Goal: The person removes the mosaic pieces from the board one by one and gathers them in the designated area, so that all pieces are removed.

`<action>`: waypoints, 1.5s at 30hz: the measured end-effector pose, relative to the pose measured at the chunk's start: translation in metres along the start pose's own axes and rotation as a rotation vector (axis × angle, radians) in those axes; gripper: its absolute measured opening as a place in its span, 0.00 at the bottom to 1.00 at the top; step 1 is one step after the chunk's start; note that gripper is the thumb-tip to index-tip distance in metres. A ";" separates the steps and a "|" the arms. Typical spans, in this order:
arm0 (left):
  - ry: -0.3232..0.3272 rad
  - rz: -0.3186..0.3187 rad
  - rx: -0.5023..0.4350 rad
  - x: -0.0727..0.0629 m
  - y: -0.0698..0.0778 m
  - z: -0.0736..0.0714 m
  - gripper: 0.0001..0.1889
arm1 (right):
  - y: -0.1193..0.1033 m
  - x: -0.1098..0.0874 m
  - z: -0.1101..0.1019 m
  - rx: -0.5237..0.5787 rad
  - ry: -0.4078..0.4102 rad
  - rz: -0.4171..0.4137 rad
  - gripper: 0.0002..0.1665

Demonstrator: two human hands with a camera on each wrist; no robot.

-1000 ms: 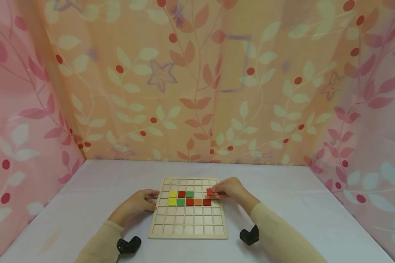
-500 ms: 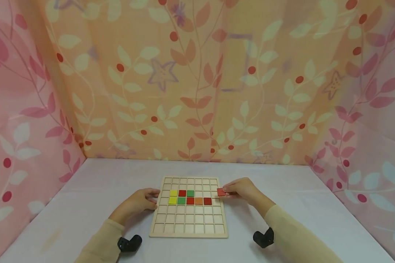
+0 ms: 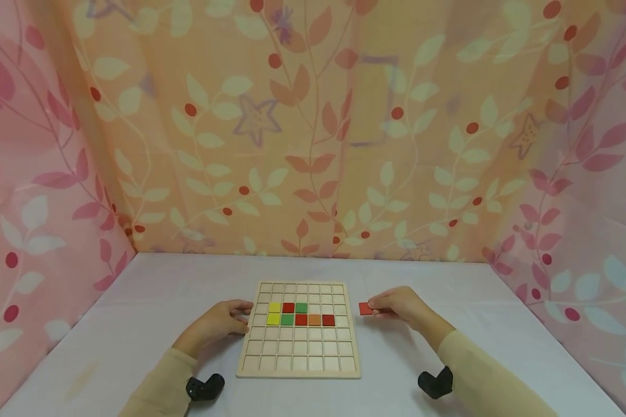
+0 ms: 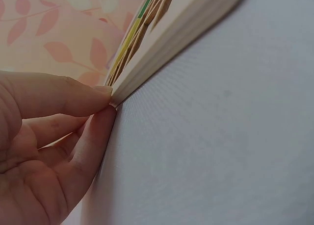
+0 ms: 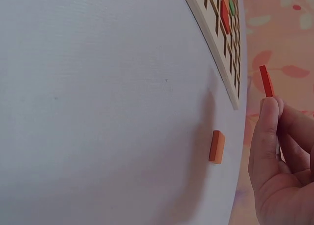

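Observation:
A wooden grid board lies flat on the white table. Its upper row of tiles runs yellow, red, green. Under that row come yellow, green, red, orange and red. My left hand touches the board's left edge, thumb and fingers spaced apart along it. Off the board's right edge, my right hand pinches a red tile by its side, raised above the table in the right wrist view.
Beside the board's right edge sits an orange block on the tabletop, hidden by the right hand in the head view. Patterned curtains stand behind and at both sides of the table. Black devices are worn on both wrists.
My right hand has carried the red tile from over the board's right columns out past its right edge. The left hand and the tiles on the board keep their places.

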State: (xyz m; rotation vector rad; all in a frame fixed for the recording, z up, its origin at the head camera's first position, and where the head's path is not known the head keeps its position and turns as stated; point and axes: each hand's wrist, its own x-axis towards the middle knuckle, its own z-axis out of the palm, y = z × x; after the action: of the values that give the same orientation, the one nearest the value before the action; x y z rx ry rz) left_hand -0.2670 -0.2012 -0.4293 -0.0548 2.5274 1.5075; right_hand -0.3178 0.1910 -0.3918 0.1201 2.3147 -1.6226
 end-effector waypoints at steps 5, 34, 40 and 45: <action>0.000 0.013 0.002 0.001 -0.001 -0.001 0.32 | 0.000 -0.004 -0.009 -0.017 0.017 0.009 0.18; 0.013 0.009 -0.016 -0.003 0.000 0.007 0.31 | 0.031 -0.002 -0.060 0.074 0.007 0.076 0.24; 0.021 0.008 0.008 -0.003 0.003 0.002 0.31 | 0.031 0.007 -0.067 0.071 0.045 0.102 0.26; 0.021 0.003 0.001 0.000 -0.001 0.000 0.31 | 0.031 0.012 -0.068 0.072 0.034 0.098 0.23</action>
State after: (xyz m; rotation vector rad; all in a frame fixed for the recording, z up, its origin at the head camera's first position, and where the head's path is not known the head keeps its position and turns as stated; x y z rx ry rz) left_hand -0.2670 -0.2013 -0.4304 -0.0680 2.5461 1.5141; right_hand -0.3352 0.2641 -0.4023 0.2740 2.2384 -1.6673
